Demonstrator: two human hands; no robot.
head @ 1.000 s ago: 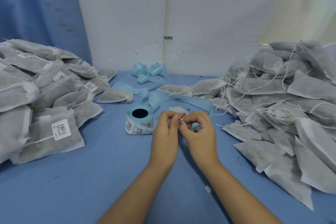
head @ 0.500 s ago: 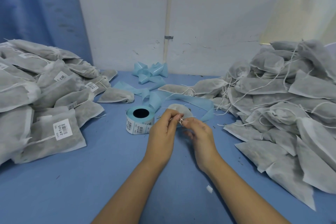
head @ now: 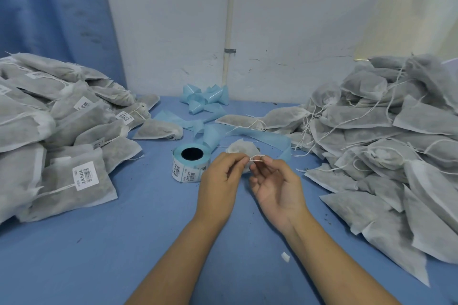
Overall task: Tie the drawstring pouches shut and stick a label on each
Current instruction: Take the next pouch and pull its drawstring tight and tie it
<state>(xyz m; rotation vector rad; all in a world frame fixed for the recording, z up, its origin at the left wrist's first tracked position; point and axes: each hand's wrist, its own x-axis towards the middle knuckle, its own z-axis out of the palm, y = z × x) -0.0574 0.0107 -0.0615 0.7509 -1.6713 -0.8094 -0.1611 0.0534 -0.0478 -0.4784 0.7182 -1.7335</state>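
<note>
A grey drawstring pouch point(head: 241, 148) lies on the blue table just beyond my hands, mostly hidden behind them. My left hand point(head: 220, 178) pinches its white string point(head: 256, 158) at the pouch's gathered neck. My right hand point(head: 277, 184) is turned palm up, its thumb and forefinger pinching a small loop of the same string while the other fingers spread loosely. A roll of barcode labels point(head: 189, 164) on a blue core stands just left of my left hand.
Labelled, tied pouches point(head: 57, 136) are heaped on the left. Unlabelled pouches point(head: 386, 146) with loose strings are heaped on the right. Used light-blue label backing point(head: 205, 101) curls along the back by the wall. A small white scrap point(head: 285, 257) lies near my right forearm.
My hands have drawn apart a little. The right hand has rolled palm up and uncurled its lower fingers, and a small string loop now shows between the two pinches.
</note>
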